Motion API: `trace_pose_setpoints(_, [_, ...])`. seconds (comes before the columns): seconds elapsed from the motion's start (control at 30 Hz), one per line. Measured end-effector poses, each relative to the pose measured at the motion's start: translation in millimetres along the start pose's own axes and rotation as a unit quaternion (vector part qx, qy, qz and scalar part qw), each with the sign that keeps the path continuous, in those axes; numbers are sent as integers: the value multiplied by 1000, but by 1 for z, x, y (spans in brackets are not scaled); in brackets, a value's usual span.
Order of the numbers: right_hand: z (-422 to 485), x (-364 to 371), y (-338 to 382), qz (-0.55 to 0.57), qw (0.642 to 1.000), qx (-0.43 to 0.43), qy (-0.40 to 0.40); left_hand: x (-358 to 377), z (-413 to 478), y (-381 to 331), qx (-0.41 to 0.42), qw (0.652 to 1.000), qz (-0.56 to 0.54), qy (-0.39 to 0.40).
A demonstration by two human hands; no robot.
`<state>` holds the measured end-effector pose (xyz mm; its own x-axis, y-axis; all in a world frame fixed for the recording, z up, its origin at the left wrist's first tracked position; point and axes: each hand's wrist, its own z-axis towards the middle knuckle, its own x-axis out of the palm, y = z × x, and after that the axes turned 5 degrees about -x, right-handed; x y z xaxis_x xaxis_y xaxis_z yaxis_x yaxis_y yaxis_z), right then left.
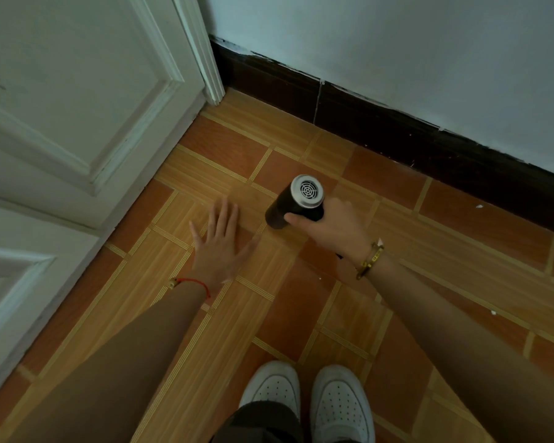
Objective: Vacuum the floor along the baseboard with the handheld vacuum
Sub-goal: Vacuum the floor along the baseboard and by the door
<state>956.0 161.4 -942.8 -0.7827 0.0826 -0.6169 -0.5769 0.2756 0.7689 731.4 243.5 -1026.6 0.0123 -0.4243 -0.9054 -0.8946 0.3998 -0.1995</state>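
My right hand (336, 230) grips a black handheld vacuum (293, 203) with a silver vented end cap turned up toward me. Its nozzle end is hidden beneath the body and points down at the orange tiled floor (269, 302). My left hand (219, 243) hovers flat beside it, left of the vacuum, fingers spread and holding nothing. A dark brown baseboard (381, 123) runs diagonally along the foot of the pale wall, some way beyond the vacuum.
A white panelled door (64, 129) and its frame (205, 59) fill the left side, meeting the baseboard at the corner. My two white shoes (307, 398) stand at the bottom. Small white specks (479, 206) lie on the tiles near the baseboard at right.
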Motion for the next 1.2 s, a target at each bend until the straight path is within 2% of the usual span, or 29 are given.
trace_pose_setpoints(0.13, [9,12,10,-10,999,-36,-11,2,-7,15,7,1000,-7,2])
trace_pose_setpoints(0.23, [15,16,13,-9,999,-40,9,4,-11,23,11,1000,-3,-1])
trace_pose_setpoints(0.33, [17,19,15,-23,999,-30,-16,3,-11,27,5,1000,-5,-1])
trace_pose_setpoints(0.5, [12,12,15,-25,999,-17,39,1,-11,26,10,1000,-10,-6])
trace_pose_setpoints(0.63, [5,4,9,-18,1000,17,-18,-2,-8,18,20,1000,-6,0])
trace_pose_setpoints(0.8, [-6,-21,-2,63,987,100,107,-4,-4,2,45,999,6,21])
trace_pose_setpoints(0.83, [-10,-22,-5,50,988,99,107,-4,-4,-1,52,998,8,24])
trace_pose_setpoints(0.97, [-22,-28,-13,-65,996,63,21,-4,-3,-13,90,996,17,25])
trace_pose_setpoints(1.03, [-28,-36,-17,-58,994,73,49,-4,-2,-18,108,993,24,31])
trace_pose_setpoints(1.13, [-42,-45,-19,9,984,108,141,-1,1,-27,123,991,21,41])
trace_pose_setpoints(1.2, [-51,-44,-20,-2,984,107,145,1,3,-33,126,991,25,40])
